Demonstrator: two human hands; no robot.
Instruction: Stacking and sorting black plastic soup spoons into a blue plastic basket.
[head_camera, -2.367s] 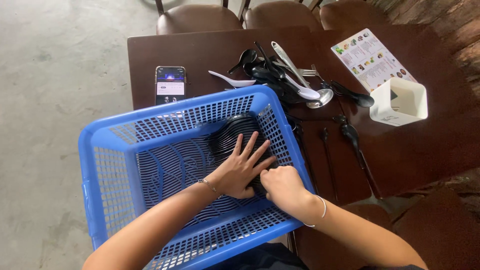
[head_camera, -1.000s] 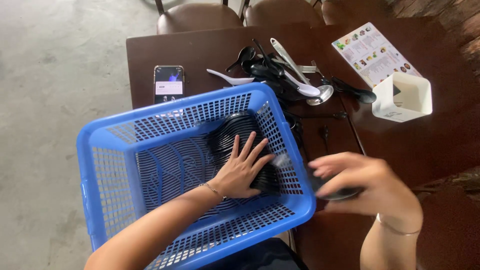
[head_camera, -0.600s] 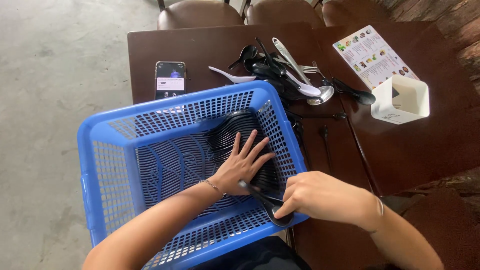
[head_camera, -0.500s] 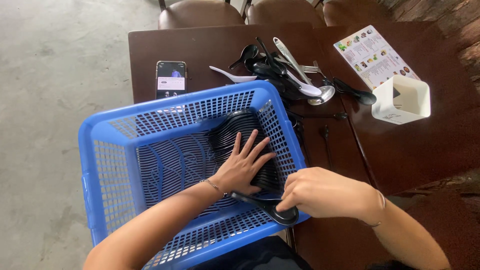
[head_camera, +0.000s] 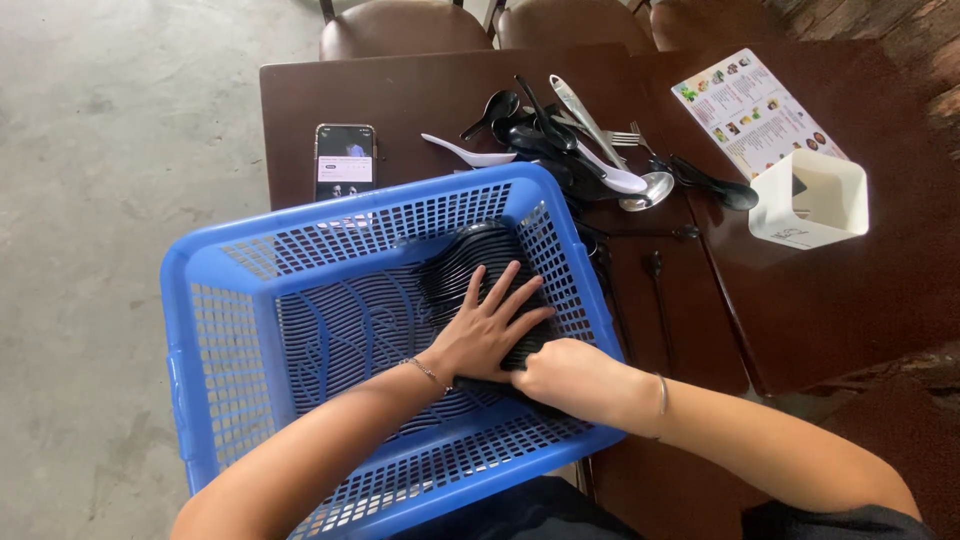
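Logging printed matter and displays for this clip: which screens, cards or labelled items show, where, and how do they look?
Phone: flat on the dark table beyond the blue basket, screen lit.
Menu card: far right of the table, rectangular, pale with colourful pictures.
White holder: just below the card, boxy, open-topped.

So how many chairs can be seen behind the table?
3, all partly cut off at the top edge: one at the left, one in the middle, one at the right. Others may lie out of frame.

A glossy blue plastic basket (head_camera: 230, 300) of matt black plastic spoons (head_camera: 470, 265) rests on the polished dark wooden table (head_camera: 400, 100).
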